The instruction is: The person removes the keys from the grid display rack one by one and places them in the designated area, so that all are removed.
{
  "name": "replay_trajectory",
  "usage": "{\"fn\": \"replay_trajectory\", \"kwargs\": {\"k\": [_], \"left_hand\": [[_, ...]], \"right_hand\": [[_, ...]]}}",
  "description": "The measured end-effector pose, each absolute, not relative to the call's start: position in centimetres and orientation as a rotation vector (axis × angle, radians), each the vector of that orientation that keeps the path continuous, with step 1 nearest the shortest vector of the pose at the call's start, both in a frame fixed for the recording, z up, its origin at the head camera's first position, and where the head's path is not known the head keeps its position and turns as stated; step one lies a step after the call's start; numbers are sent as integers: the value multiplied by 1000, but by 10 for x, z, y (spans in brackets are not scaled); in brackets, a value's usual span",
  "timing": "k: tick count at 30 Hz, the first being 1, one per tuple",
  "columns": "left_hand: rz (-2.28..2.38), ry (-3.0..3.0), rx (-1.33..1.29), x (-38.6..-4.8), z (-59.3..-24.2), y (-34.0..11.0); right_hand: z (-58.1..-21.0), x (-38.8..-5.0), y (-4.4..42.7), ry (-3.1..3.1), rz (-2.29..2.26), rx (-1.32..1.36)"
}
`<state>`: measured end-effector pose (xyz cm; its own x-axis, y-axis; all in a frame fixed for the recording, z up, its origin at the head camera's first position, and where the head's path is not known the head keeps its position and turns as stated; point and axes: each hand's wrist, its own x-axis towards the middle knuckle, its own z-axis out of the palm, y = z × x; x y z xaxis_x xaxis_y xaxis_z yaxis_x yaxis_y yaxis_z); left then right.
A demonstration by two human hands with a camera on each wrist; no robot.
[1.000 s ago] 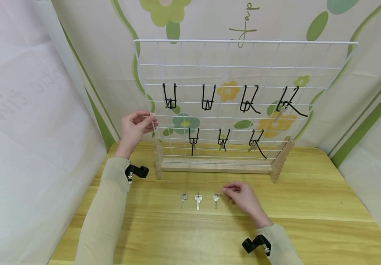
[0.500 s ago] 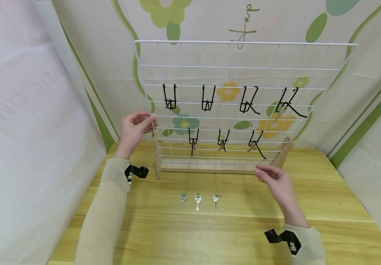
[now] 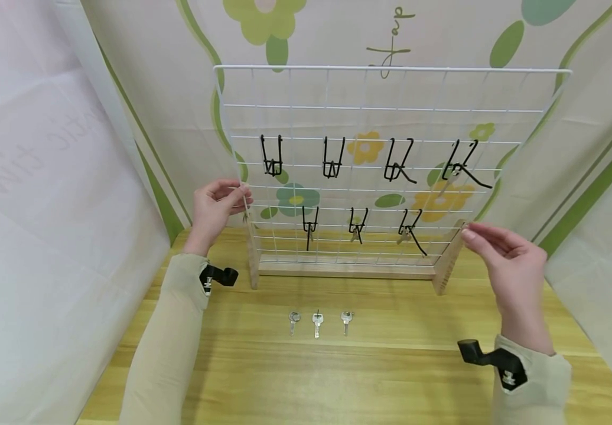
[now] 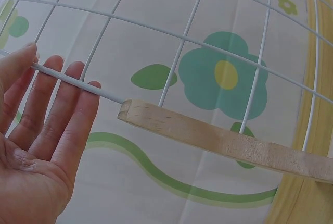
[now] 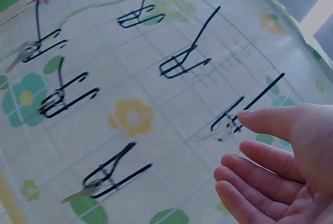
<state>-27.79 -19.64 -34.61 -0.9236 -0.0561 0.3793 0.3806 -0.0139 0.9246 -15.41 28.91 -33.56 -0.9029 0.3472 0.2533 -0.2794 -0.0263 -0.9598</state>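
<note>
"Surface (image 3: 306,378) first, at the near side: what lies on it?"

"Three loose keys in a row: left key (image 3: 292,324), middle key (image 3: 317,326), right key (image 3: 345,324). They sit in front of the wooden stand (image 3: 345,271), apart from it and from both hands."

"And the right hand (image 3: 513,265)?"

"Farther off, to the right of that row, by the stand's right end. Its fingers are relaxed with nothing visible in them; whether a fingertip touches the wood, I can't tell."

"The left hand (image 3: 218,206)?"

"Pinching the white wire grid (image 3: 391,69) at its left edge, thumb on one side, fingers on the other."

"What hangs beyond?"

"A lower row of three black hooks, each with a key. Above them are four more; the rightmost bears the upper-right key (image 5: 223,130), and I make out none on the others."

"So which step is this?"

"Probably a reach for that upper-right key. It hangs above the right hand's fingertips and slightly left; in the right wrist view it appears just past the thumb."

"Then the next move?"

"I'd say raise the right hand, pinch the key and slide it along the hook's arm, with the left hand bracing the grid."
</note>
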Motion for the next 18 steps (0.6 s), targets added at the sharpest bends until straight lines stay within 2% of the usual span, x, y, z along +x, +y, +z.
{"fn": "replay_trajectory", "kwargs": {"k": [9,18], "left_hand": [[-2024,-1957,-341,-278,-346,-196],[-2025,-1949,-349,-278,-346,-197]], "right_hand": [[-297,-178,290,-1790,1976,-38],[-284,-210,293,-1776,2017,14]]}}
